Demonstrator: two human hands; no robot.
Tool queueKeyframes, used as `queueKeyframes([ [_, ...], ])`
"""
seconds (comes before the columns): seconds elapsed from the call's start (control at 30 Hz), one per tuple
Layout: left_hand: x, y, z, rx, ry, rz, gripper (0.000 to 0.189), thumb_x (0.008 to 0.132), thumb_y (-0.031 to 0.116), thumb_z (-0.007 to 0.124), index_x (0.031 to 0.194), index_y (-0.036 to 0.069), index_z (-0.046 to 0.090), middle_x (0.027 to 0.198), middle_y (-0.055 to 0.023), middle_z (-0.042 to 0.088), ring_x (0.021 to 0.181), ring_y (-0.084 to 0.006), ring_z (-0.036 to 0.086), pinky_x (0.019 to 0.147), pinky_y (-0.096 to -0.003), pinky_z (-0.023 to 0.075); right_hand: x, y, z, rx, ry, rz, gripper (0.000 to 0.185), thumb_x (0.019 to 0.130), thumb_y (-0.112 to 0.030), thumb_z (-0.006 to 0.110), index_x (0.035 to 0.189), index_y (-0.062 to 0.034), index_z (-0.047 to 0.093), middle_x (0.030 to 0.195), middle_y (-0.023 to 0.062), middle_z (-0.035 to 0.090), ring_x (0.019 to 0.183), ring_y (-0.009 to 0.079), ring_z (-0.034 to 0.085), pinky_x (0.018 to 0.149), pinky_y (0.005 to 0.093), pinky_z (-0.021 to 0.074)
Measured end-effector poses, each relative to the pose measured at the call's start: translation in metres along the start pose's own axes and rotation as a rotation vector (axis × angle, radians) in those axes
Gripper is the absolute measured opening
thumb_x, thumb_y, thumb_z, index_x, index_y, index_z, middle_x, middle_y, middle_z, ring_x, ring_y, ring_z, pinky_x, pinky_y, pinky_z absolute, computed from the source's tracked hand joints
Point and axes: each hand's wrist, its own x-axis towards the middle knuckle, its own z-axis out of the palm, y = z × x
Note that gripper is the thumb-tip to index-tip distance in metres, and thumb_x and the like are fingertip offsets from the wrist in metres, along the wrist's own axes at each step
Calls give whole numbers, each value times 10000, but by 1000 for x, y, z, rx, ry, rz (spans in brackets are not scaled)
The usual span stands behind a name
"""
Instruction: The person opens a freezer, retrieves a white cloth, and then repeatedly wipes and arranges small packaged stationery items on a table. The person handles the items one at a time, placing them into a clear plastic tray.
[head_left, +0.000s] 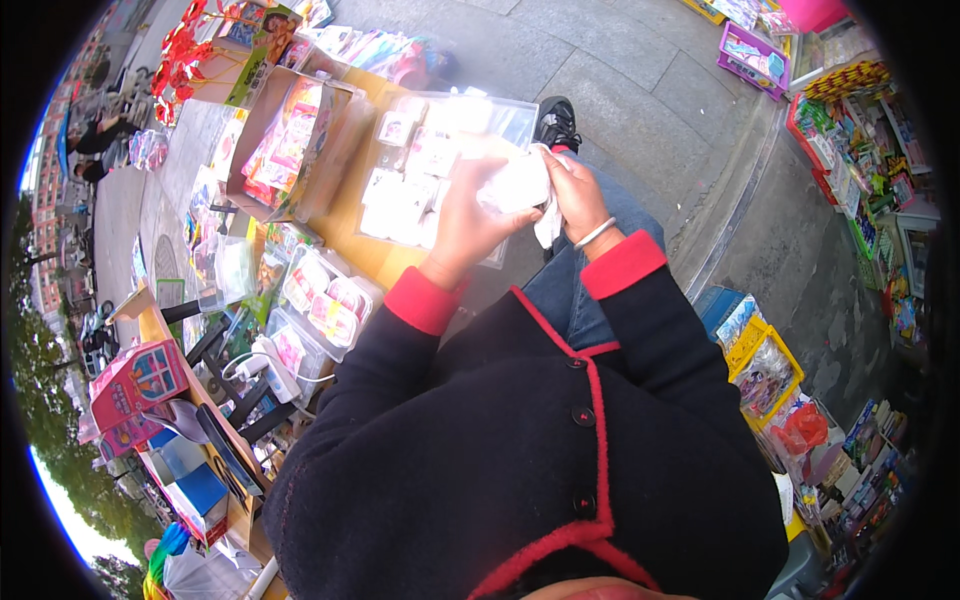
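Note:
Between my hands is a small white item (517, 184), so overexposed that its exact kind is lost; it resembles a little plastic box. My left hand (466, 217) grips it from the left side, with the thumb along its lower edge. On the other side, my right hand (579, 196) presses a white cloth or tissue (552, 222) against it, and part of the cloth hangs below the fingers. Beyond my left hand, a clear plastic bin (517, 114) holds several small white boxes (396, 129), many of them washed out by glare.
A wooden table (352, 236) carries the bin and a cardboard box of colourful packets (289, 142). Lidded plastic boxes (330, 307) and a white power strip (276, 375) are to the left. Goods in a yellow basket (765, 371) and a purple basket (754, 60) stand right.

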Motion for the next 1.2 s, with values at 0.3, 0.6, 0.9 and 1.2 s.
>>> queueKeyframes([
  [0.3, -5, -7, 2, -269, -62, 0, 660, 654, 187, 836, 1202, 10, 513, 1177, -102, 531, 1126, -214, 508, 961, -366, 413, -9, 3, -13, 673, -632, 362, 413, 985, -338, 439, 1188, 9, 538, 996, 77, 624, 770, 128, 638, 559, 240, 511],
  [0.6, 11, -15, -3, -264, -88, -86, 660, 670, 169, 819, 1241, 50, 509, 1220, -109, 490, 1168, -238, 476, 989, -365, 391, -27, 9, 9, -180, -421, 295, 282, 954, -279, 443, 1054, -58, 588, 614, 36, 551, 453, 94, 498, 396, 205, 369],
  [0.9, 75, -46, -3, 318, -73, 93, 597, 652, 288, 804, 1168, 89, 578, 1117, -166, 527, 1057, -338, 520, 893, -407, 440, -9, 20, 3, -243, -183, 242, 333, 1006, -268, 393, 995, -20, 615, 675, -6, 571, 514, 52, 514, 456, 184, 404],
  [1.2, 85, -59, 14, 647, -79, 244, 575, 696, 372, 731, 1196, 136, 573, 1111, -74, 562, 1100, -278, 490, 905, -428, 341, -8, 14, 1, -205, -125, 179, 342, 995, -269, 368, 982, -27, 609, 658, 17, 561, 508, 82, 512, 461, 216, 412],
])
